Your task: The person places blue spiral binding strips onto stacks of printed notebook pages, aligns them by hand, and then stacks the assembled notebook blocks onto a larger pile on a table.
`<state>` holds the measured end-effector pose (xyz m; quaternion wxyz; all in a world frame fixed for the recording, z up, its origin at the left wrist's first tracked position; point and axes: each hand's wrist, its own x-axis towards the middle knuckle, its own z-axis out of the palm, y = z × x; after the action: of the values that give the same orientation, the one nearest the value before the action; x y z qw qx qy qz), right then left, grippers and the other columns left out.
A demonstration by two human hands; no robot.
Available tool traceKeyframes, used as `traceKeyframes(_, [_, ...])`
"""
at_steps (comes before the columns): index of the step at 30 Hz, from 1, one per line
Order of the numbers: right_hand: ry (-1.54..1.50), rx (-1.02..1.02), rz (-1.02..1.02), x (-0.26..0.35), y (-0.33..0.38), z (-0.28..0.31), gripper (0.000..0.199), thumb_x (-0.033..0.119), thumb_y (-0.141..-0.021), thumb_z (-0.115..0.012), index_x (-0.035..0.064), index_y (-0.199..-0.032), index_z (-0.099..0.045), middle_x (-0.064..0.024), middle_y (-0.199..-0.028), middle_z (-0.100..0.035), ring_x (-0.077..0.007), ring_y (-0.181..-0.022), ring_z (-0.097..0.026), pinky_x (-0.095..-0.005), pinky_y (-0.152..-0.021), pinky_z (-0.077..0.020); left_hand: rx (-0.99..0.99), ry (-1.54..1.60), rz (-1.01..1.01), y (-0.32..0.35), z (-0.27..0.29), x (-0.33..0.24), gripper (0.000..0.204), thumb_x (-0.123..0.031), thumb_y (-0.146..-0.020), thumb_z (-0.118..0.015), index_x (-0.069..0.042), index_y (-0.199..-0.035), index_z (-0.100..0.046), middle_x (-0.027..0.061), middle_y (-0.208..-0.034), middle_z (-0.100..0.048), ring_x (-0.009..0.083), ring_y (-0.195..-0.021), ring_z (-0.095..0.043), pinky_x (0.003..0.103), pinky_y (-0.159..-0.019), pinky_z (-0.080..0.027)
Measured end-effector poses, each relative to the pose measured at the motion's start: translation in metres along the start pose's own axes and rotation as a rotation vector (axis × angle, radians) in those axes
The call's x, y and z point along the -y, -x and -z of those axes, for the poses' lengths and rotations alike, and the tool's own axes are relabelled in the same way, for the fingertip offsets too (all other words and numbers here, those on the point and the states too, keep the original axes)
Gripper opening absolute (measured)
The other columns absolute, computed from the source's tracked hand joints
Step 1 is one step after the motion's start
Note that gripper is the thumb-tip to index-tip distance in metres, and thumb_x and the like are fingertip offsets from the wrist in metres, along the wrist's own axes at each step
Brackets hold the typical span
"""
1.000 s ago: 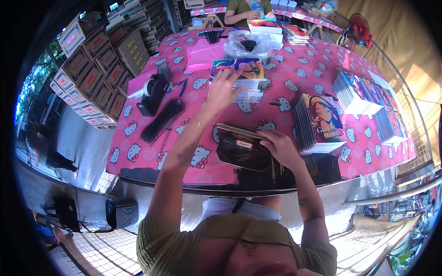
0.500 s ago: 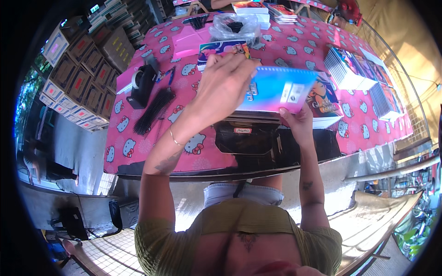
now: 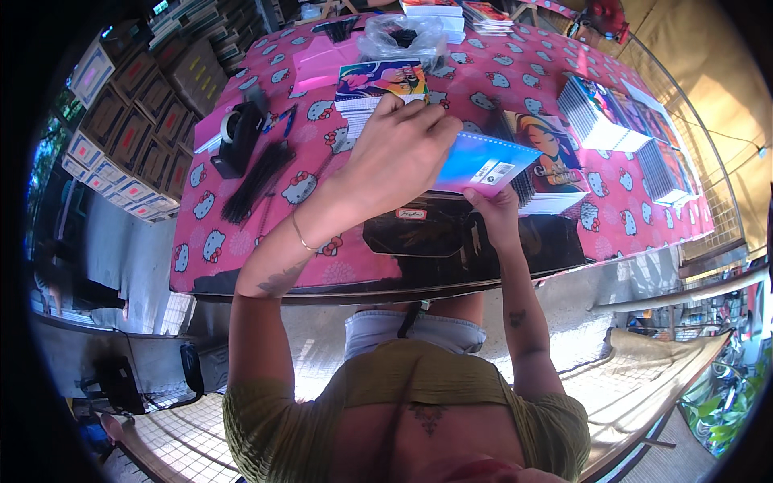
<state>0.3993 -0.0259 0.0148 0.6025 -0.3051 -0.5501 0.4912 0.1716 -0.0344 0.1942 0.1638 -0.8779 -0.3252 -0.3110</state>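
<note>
Since half a second ago we have lowered the blue-and-pink spiral notebook (image 3: 481,167) a little, so it now sits just above the black pouch (image 3: 425,232) at the near edge of the table (image 3: 241,249). Our left hand (image 3: 400,154) lies curled over the notebook's left end, fingers clenched on it and covering most of its cover. Our right hand (image 3: 493,216) grips it from below; only the thumb side shows, the fingertips being hidden under the notebook. The stack of notebooks (image 3: 549,165) beside it is partly blocked, and the illustrated notebook (image 3: 378,82) farther off is cut by our knuckles. The black tape dispenser (image 3: 238,134) and bundle of black ties (image 3: 256,180) stand well apart to the left. What lies in the clear plastic bag (image 3: 400,38) we cannot make out.
</note>
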Motion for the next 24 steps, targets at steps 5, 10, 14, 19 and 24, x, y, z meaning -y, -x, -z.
traceKeyframes(5, [0.005, 0.026, -0.071, 0.006, 0.001, 0.006, 0.027, 0.007, -0.091, -0.077, 0.0017, -0.116, -0.068, -0.0022, -0.108, -0.074, -0.0086, -0.098, -0.066, -0.0270, -0.091, -0.0520, 0.022, -0.005, 0.006, 0.000, -0.005, -0.002, 0.017, -0.010, -0.089, -0.066, -0.005, -0.106, -0.067, 0.0084, -0.093, -0.067, 0.0257, -0.090, -0.066, 0.040, -0.083, -0.043])
traceKeyframes(10, [0.003, -0.002, -0.071, 0.008, 0.003, -0.006, 0.046, 0.009, -0.093, -0.075, 0.0010, -0.133, -0.055, -0.0056, -0.120, -0.068, -0.0115, -0.109, -0.062, -0.0295, -0.096, -0.0497, 0.109, -0.014, 0.037, 0.010, -0.002, -0.002, 0.018, -0.012, -0.090, -0.067, -0.006, -0.107, -0.067, 0.0086, -0.095, -0.067, 0.0263, -0.093, -0.065, 0.042, -0.088, -0.042])
traceKeyframes(14, [-0.016, 0.034, 0.016, 0.010, 0.012, -0.025, 0.072, 0.010, -0.094, -0.073, 0.0017, -0.152, -0.033, -0.0119, -0.139, -0.055, -0.0180, -0.124, -0.055, -0.0341, -0.106, -0.0440, 0.112, -0.117, 0.150, 0.079, -0.044, -0.011, 0.036, -0.016, -0.092, -0.066, -0.007, -0.127, -0.063, 0.0142, -0.125, -0.063, 0.0291, -0.123, -0.057, 0.055, -0.108, -0.034])
traceKeyframes(19, [0.183, -0.091, 0.006, -0.013, 0.018, -0.026, 0.083, 0.015, -0.093, -0.075, 0.0031, -0.158, -0.025, -0.0157, -0.146, -0.049, -0.0250, -0.133, -0.049, -0.0391, -0.113, -0.0386, -0.033, -0.199, 0.439, 0.102, -0.052, -0.032, 0.063, -0.023, -0.098, -0.064, 0.000, -0.152, -0.040, 0.0228, -0.159, -0.034, 0.0327, -0.150, -0.032, 0.060, -0.120, -0.021])
traceKeyframes(24, [0.227, -0.055, 0.061, -0.012, 0.017, -0.045, 0.077, 0.015, -0.091, -0.076, 0.0031, -0.154, -0.033, -0.0130, -0.140, -0.052, -0.0200, -0.127, -0.052, -0.0353, -0.110, -0.0406, -0.672, 1.074, 1.133, 0.141, -0.094, -0.031, 0.070, -0.027, -0.103, -0.062, 0.005, -0.155, -0.028, 0.0231, -0.154, -0.041, 0.0283, -0.143, -0.040, 0.037, -0.118, -0.031])
